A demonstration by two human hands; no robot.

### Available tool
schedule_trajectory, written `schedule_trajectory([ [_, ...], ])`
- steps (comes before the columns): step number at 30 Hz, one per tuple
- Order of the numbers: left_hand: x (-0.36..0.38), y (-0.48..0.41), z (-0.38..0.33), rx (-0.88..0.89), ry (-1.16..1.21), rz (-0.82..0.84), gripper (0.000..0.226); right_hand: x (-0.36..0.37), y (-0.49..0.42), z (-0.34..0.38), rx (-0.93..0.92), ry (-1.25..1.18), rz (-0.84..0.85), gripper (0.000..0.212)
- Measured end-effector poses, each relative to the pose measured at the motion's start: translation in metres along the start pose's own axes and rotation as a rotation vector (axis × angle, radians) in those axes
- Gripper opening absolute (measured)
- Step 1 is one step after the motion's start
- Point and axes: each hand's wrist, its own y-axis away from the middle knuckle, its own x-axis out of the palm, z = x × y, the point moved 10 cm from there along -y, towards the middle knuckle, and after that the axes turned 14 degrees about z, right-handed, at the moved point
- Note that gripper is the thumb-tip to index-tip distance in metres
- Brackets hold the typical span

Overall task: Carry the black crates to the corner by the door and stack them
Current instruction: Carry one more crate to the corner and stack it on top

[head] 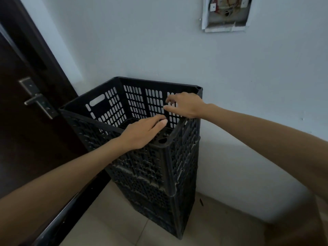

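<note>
The pale wall point(248, 86) fills the space beyond and to the right of both hands, and the dark door point(26, 130) stands to the left of the left fingers point(158, 122). The two meet in a corner just behind the stack of black crates point(156, 183). The stack stands on the tiled floor point(124, 224) directly below the fingers, nested one crate on another and close against the wall. The top crate point(110, 110) sits upright with its open mouth under both hands; through it show the slotted inner walls and a patch of grid bottom just left of the left fingertips. The left hand point(142, 134) lies over the crate's near corner. Its fingers are nearly straight and close together, reaching past the rim into the mouth and clasping nothing. The right hand point(188, 105) hangs over the right rim with its heel about at the rim's edge. Its fingers point(170, 100) are spread apart and loosely bent, the thumb pointing left, and hold nothing; whether the palm touches the rim I cannot tell. An open wall box point(226, 13) with wires sits high above the right fingers. A metal door handle point(38, 100) is well to the left of the left fingers.
</note>
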Motion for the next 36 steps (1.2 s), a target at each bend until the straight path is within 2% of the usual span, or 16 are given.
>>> schedule_trajectory([
  [2,-0.017,0.013,0.020,0.005,-0.024,-0.148,0.045,-0.010,-0.007,0.021,-0.051,-0.012,-0.049,0.055],
  [5,-0.039,0.034,0.049,-0.019,-0.052,-0.322,0.037,-0.013,-0.031,0.060,-0.128,0.031,-0.012,0.048],
  [9,-0.054,0.053,0.105,-0.087,-0.115,-0.394,0.034,-0.013,-0.065,0.116,-0.223,0.108,0.054,0.048],
  [17,-0.097,0.083,0.245,-0.254,-0.085,-0.512,0.039,0.004,-0.147,0.200,-0.308,0.259,0.191,0.078],
  [23,-0.136,0.059,0.307,-0.256,-0.112,-0.441,0.052,0.017,-0.220,0.238,-0.259,0.242,0.206,0.086],
  [27,-0.147,0.024,0.351,-0.296,-0.106,-0.311,0.067,0.029,-0.267,0.249,-0.202,0.263,0.181,0.091],
  [32,-0.145,-0.035,0.382,-0.256,-0.158,-0.077,0.082,0.039,-0.325,0.224,-0.043,0.289,0.227,0.095],
  [36,-0.146,-0.076,0.393,-0.188,-0.093,-0.021,0.084,0.046,-0.349,0.205,0.020,0.251,0.309,0.096],
])
